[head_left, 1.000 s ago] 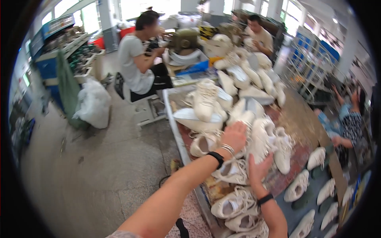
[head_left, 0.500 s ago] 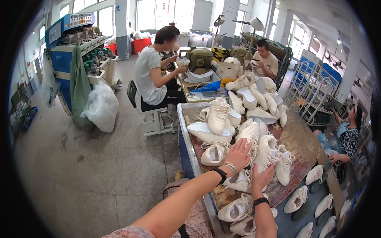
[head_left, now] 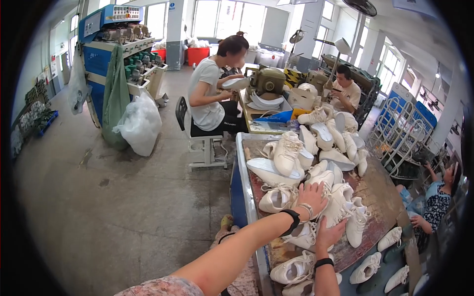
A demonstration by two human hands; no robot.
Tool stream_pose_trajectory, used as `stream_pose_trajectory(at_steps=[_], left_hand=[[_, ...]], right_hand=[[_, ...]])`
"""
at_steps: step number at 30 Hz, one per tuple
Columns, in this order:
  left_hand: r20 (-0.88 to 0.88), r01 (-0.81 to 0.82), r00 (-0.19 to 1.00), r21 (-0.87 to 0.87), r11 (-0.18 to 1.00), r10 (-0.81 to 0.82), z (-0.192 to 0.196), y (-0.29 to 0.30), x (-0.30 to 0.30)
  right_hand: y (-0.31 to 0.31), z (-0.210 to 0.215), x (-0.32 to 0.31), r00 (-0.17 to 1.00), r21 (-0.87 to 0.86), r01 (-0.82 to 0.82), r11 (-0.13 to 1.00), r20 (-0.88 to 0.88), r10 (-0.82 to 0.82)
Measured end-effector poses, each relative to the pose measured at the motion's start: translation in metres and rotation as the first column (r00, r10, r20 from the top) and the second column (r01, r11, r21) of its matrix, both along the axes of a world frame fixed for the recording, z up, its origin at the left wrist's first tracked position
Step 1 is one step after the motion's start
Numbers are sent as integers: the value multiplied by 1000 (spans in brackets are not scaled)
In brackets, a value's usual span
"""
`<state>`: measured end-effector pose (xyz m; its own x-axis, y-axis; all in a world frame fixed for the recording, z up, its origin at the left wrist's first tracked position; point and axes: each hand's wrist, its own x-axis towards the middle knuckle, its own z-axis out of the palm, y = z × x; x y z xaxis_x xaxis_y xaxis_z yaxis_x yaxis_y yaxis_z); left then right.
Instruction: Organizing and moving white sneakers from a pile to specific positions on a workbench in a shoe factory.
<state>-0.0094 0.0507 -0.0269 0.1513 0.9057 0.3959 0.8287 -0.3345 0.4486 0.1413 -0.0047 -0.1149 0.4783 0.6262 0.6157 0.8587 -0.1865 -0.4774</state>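
Observation:
My left hand (head_left: 312, 201) lies with outstretched fingers over a cream lace-up sneaker (head_left: 321, 181) in the pile. Close by on the right, my right hand (head_left: 330, 234) rests against the toe end of another cream sneaker (head_left: 336, 206), fingers extended and thumb apart. Beside that one, a further sneaker (head_left: 356, 224) stands with its toe toward me. To the left of my left hand sits a sneaker (head_left: 277, 198) with its opening facing up. Partly under my forearms are more sneakers (head_left: 292, 269). My palms hide parts of the shoes they touch.
The shoes pile on a worn, metal-edged table (head_left: 253, 195). A lower surface at the right carries spaced-out sneakers (head_left: 366, 266). A seated co-worker (head_left: 210, 93) handles a pale shoe part; others sit beyond and at right. A blue machine (head_left: 111, 64) and plastic bag (head_left: 140, 123) stand left.
The whole view has shifted, putting the table and people farther right. My hands stay on the same shoes. The seated co-worker's pale shoe part has turned and now shows lengthwise.

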Motion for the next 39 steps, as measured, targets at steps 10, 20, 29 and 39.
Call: stream_pose_trajectory(at_steps=[10,20,29,39], left_hand=[[160,-11,986,370,929,-52,-40,11,7],[183,-14,981,377,926,-60,-41,6,1],[176,-13,983,372,928,-57,-41,5,3],[170,-10,984,363,932,-56,-41,5,3]], right_hand=[[0,9,-4,993,-3,-40,999,-112,40],[1,5,-5,995,47,-40,998,-91,44],[2,5,-3,996,29,-29,999,-83,31],[2,5,-3,995,31,-25,999,-91,28]])
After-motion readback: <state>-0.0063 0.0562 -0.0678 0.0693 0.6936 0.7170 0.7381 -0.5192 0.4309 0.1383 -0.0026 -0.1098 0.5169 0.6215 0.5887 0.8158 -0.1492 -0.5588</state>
